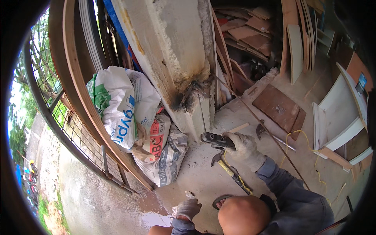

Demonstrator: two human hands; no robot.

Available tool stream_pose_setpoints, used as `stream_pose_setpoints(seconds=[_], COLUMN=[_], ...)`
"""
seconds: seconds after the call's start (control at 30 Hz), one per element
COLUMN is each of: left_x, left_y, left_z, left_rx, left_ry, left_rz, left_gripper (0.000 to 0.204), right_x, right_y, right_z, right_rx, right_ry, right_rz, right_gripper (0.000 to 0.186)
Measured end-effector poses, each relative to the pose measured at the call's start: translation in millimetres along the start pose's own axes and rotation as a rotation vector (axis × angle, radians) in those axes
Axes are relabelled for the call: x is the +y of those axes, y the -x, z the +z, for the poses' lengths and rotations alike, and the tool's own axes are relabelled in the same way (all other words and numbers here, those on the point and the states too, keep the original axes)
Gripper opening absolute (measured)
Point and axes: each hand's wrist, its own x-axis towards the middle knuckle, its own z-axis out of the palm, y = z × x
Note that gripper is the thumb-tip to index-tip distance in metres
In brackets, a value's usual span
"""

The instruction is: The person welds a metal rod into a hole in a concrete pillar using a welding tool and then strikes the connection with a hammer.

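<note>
Evidently, a worker is crouching beside a concrete column (168, 47) that is filling the upper centre of the frame, with a bare knee (244, 215) showing at the lower edge. From where I am standing, the gloved right hand (246, 150), right of centre, is closing its fingers around a black clamp-like tool (217, 141). A thin rod (202, 113) is rising from the tool toward a scorched hollow (192, 94) in the column; whether its tip is touching, I cannot tell. The gloved left hand (189, 208), at lower centre, is hanging loosely curled near the left knee, well apart from the tool; I cannot tell whether it is holding anything.

By my reading, the worker is lining up the rod with the blackened spot, and the next move is calling for a steady right wrist, with the tip being guided precisely into the hollow. A hammer (232, 170) with yellow on its handle is lying on the floor (201, 168) below the tool, seemingly within reach, while stacked sacks (117, 90) are leaning beside the column at left of centre.
</note>
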Motion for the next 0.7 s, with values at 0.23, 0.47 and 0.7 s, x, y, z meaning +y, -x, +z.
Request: stream_pose_setpoints(seconds=[0.23, 0.47, 0.7], left_x=[-5.3, -33.5, -50.3], left_y=[5.6, -41.8, -60.7], left_z=[1.9, 28.6, 56.2], left_rx=[-0.059, -0.059, -0.009], left_ry=[0.096, 0.016, -0.058], left_rz=[-0.033, 0.06, 0.126], left_gripper=[0.051, 0.037, 0.028], right_x=[2.7, 0.8, 5.3], right_y=[-8.9, -16.2, -5.9], right_z=[0.4, -0.3, -10.1], right_rx=[-0.016, -0.048, 0.019], right_ry=[0.083, 0.124, 0.127], right_rz=[-0.021, 0.022, -0.06], right_gripper=[0.054, 0.051, 0.057])
